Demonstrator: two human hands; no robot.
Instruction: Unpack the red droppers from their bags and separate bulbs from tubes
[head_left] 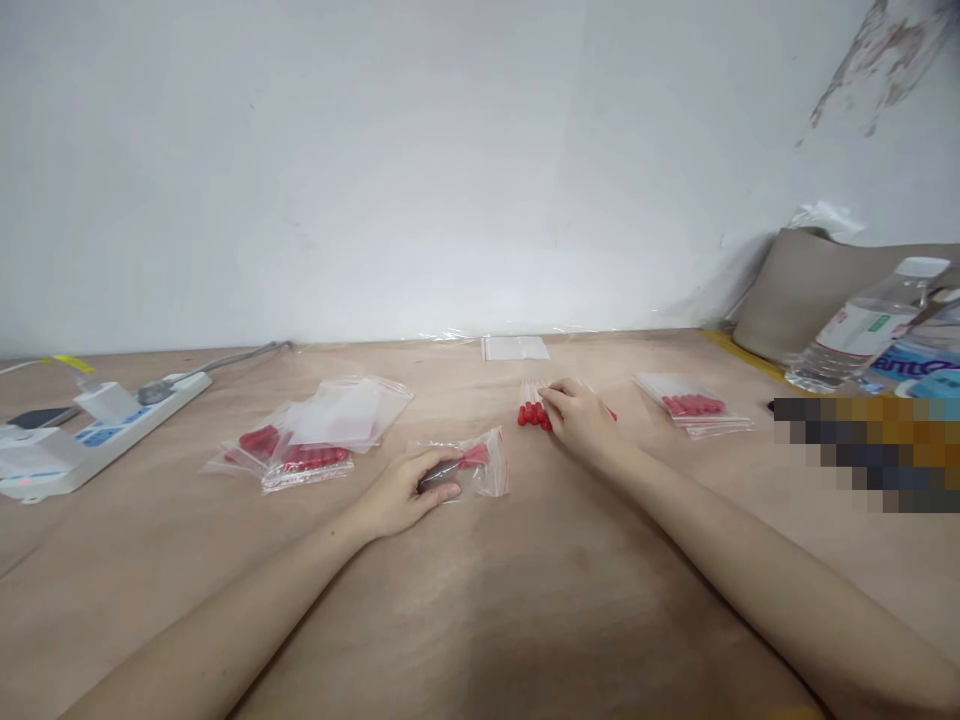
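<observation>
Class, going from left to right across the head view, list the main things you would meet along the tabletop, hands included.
Power strip → left pile of zip-lock bags → left hand → right hand → right stack of zip-lock bags → water bottle.

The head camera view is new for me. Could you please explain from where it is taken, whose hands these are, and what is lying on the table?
There is no machine here: one person works with two bare hands, and the camera sits on that person's head, looking forward and down. The left hand has its thumb and fingers on a clear bag with red pieces inside; how firmly it grips, I cannot tell. The right hand has its fingertips at a row of red-ended pieces; whether it pinches one is unclear. More bags with red pieces lie in a left pile and a right pile. A power strip is at far left, a plastic bottle at far right.
</observation>
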